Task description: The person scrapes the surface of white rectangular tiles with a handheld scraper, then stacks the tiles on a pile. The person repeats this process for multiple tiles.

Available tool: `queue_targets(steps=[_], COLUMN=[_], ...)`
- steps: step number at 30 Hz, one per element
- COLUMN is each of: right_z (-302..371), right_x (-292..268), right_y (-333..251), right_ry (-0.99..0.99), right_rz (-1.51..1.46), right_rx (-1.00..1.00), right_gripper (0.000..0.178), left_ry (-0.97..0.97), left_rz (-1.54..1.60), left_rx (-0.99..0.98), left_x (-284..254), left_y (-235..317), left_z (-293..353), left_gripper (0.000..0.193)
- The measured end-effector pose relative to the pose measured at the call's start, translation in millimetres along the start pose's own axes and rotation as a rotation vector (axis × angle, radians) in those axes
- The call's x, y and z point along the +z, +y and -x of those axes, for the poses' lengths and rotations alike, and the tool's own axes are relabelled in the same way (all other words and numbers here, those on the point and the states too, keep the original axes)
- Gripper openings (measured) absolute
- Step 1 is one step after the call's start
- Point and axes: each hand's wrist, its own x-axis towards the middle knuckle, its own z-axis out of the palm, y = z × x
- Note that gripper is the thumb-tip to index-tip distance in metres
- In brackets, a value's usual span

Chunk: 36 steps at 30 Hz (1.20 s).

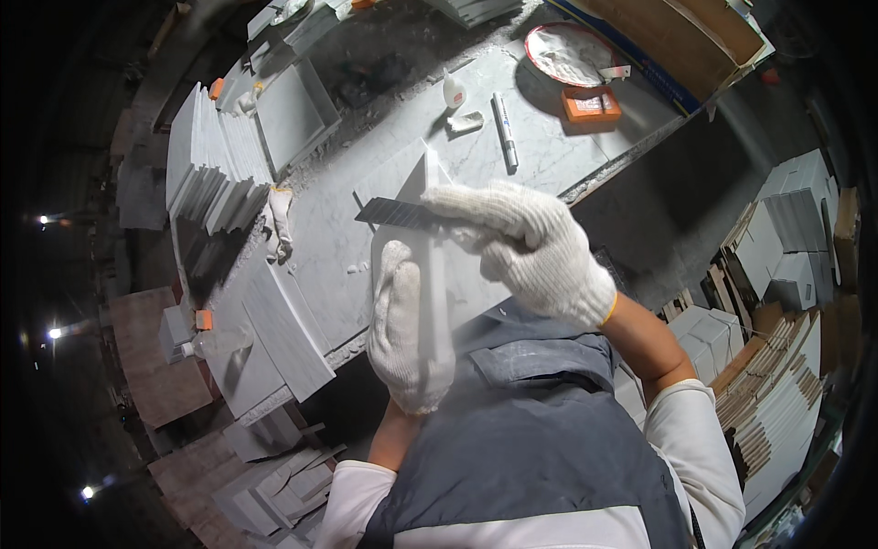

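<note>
My left hand (409,334), in a white knit glove, grips a narrow white stone slab (439,302) that stands tilted on edge in front of my apron. The slab's pointed far end rises past my fingers. In my gloved right hand (544,247) is a dark, flat strip with slanted lines (395,213), which looks like a blade. It lies across the slab near its far end; my glove hides the strip's other end. Whether the strip touches the slab, I cannot tell. Under both hands is a grey-veined stone worktop (338,197).
A white marker (505,133), a small white bottle (455,91), an orange block (591,104) and a red-rimmed bowl of white powder (569,53) lie beyond my hands. Thin slabs (215,169) are stacked at left, near a clear bottle (222,342). Boxes (791,229) stand at right.
</note>
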Motion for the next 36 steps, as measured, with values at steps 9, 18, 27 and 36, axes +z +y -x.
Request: queue_targets(steps=[9, 18, 27, 36], right_z=[-0.5, -7.9, -13.3, -19.2], right_x=[0.5, 1.2, 1.7, 4.7], right_y=[-9.5, -11.8, -10.2, -11.6], right_ry=[0.042, 0.015, -0.040, -0.061], right_rz=[0.094, 0.118, 0.212, 0.232], right_rx=[-0.100, -0.096, -0.111, -0.127], right_gripper=[0.028, 0.037, 0.030, 0.032], left_ry=[0.048, -0.022, 0.027, 0.064], left_rz=[0.033, 0.025, 0.268, -0.180], left_rx=[-0.021, -0.052, -0.352, 0.156], left_x=[3.6, -5.3, -3.6, -8.3], left_y=[0.7, -3.4, 11.0, -5.0], left_z=[-1.9, 1.3, -2.4, -0.8], left_gripper=[0.055, 0.050, 0.057, 0.050])
